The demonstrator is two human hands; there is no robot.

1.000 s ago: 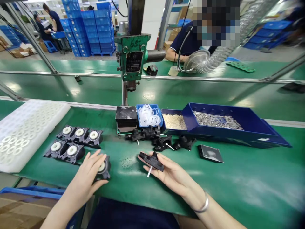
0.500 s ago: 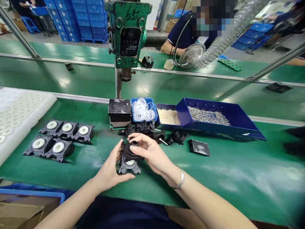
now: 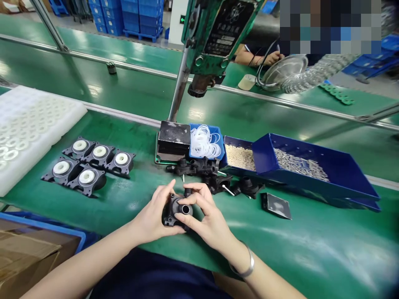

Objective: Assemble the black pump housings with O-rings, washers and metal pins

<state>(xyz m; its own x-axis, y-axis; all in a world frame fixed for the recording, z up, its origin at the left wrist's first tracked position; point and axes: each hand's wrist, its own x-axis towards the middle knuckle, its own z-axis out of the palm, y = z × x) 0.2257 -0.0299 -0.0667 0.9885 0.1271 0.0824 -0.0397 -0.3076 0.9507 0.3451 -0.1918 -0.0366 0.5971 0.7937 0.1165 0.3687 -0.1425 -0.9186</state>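
Observation:
My left hand (image 3: 155, 212) is closed round the left side of a square black housing, thumb at the front edge and fingers at the back. My right hand (image 3: 208, 218) grips a black pump cover (image 3: 178, 211) with a round pipe stub, its thumb and fingers about the stub. The cover sits over the housing and hides its top, so I cannot tell whether it is fully seated. Just beyond lie several similar black covers (image 3: 204, 167) with pipe stubs, thin white sticks among them. Housings with white rings (image 3: 87, 177) stand in two rows to the left.
A green press (image 3: 222, 37) rises behind a black block (image 3: 174, 133). Beside it are a blue box of white rings (image 3: 205, 143), a bin of small beige parts (image 3: 238, 155) and one of screws (image 3: 299, 164). A white foam tray (image 3: 67, 118) lies left; a co-worker's hand (image 3: 274, 57) shows opposite.
My right hand has lowered the pump cover onto the housing, whose white ring is now covered. The cover's stub has turned towards me. The whole view has shifted and tilted.

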